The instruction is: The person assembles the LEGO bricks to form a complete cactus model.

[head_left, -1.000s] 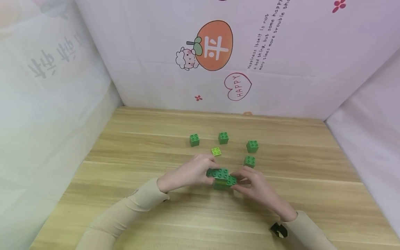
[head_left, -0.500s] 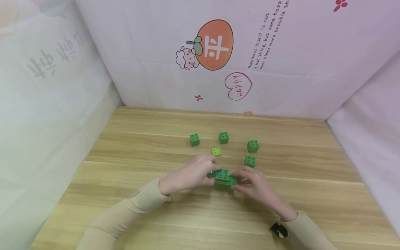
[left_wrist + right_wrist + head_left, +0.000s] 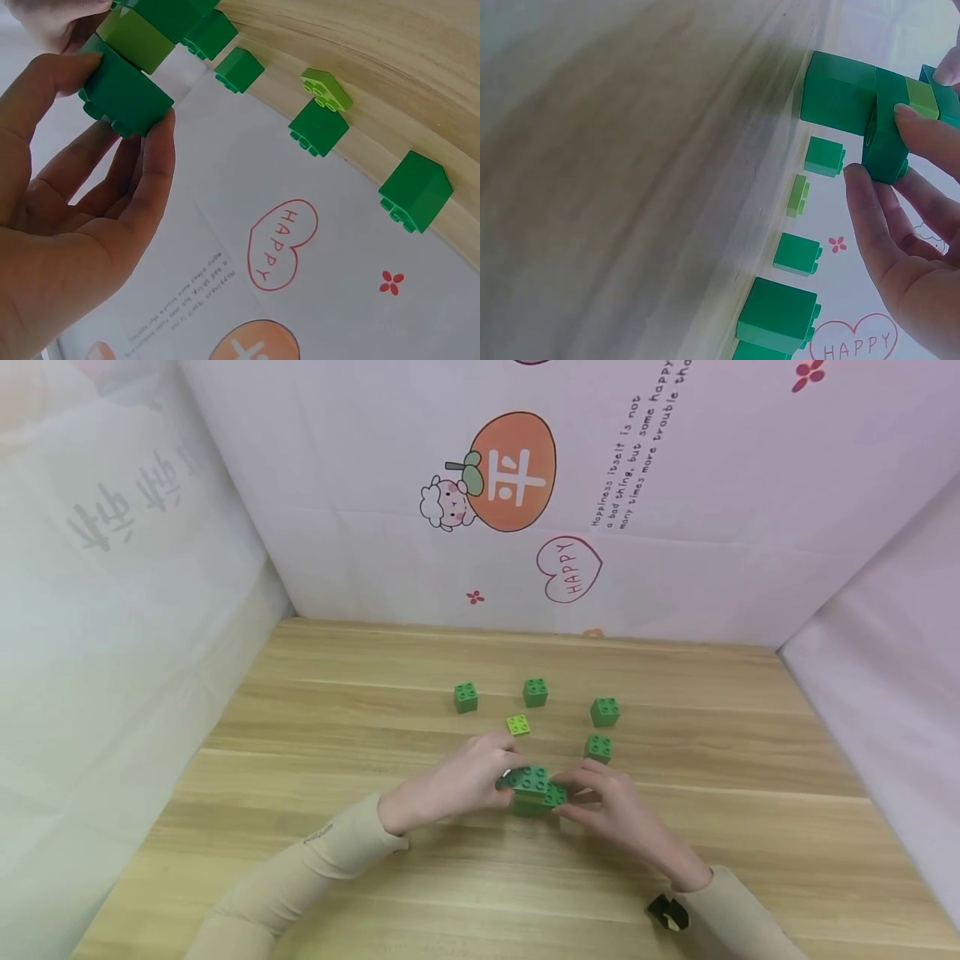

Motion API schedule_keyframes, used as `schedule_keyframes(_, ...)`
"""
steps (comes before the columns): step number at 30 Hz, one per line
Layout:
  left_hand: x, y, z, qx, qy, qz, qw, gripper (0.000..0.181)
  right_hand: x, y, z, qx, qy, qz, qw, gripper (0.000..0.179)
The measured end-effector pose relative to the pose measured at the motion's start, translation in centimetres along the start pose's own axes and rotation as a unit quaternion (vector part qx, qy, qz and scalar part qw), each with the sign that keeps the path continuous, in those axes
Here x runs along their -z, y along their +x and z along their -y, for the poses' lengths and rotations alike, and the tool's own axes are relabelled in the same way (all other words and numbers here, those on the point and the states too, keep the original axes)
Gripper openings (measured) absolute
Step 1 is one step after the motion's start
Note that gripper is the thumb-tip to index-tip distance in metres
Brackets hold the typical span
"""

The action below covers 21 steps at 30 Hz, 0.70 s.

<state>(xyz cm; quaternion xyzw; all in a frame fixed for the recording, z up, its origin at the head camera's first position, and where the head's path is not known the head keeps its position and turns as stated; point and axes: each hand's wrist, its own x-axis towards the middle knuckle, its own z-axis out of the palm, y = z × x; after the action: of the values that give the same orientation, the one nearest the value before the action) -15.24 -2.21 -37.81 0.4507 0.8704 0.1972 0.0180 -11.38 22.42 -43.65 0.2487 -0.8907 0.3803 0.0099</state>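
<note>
At the pale wood-grain counter point(image 3: 450, 902), the left grip point(image 3: 463, 779) pinches the top of a stack of dark-green and lime plastic blocks point(image 3: 530, 792); the right grip point(image 3: 618, 812) pinches its side-jutting dark-green block point(image 3: 555, 795). Beyond the grips sit 4 cube-like dark-green plastic blocks point(image 3: 536, 693) and 1 flat lime block point(image 3: 518, 725).

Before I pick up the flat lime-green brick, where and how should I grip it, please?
Probably pinch the left and right edges of the flat lime-green brick from above: it lies thin and studs-up, those edges look exposed, and the left hand crowds its near side.
</note>
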Motion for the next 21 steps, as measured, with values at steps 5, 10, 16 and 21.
schedule_keyframes(5,-0.1,-0.1,0.2,0.013,-0.005,0.007,0.9999,0.04,0.0,0.0,0.1,-0.002,-0.004,-0.003,1.0,0.034)
schedule_keyframes(10,0.0,-0.2,0.5,0.03,-0.028,0.016,0.999,0.042,-0.1,0.0,0.1,-0.007,-0.004,0.001,1.0,0.034)
schedule_keyframes(16,0.1,-0.1,0.9,0.038,-0.062,0.024,0.9971,0.046,-0.1,0.1,0.1,-0.013,-0.008,0.004,0.9999,0.035)
schedule_keyframes(21,0.4,-0.2,1.5,0.041,-0.101,0.019,0.9939,0.046,-0.1,0.1,0.1,-0.011,-0.007,0.003,0.9999,0.036)
